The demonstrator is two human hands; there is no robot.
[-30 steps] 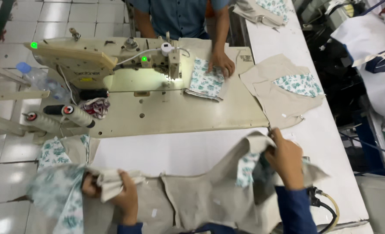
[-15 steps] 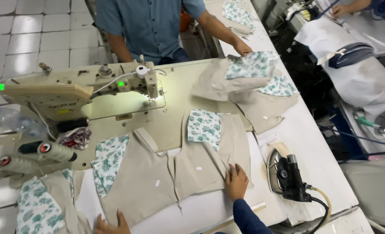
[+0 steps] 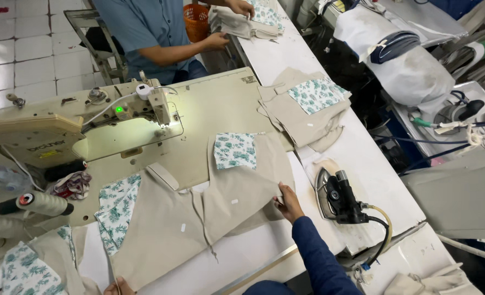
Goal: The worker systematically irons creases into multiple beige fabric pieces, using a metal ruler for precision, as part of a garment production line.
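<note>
The beige garment (image 3: 198, 218) lies spread flat on the table (image 3: 362, 158), in front of the sewing machine (image 3: 78, 125), so its floral pocket faces up. The right hand (image 3: 289, 203) presses the garment's edge nearest the iron (image 3: 338, 196), fingers bent, pinning it smooth. The left hand (image 3: 119, 286) touches the near hem; its fingers' grip cannot be told.
</note>
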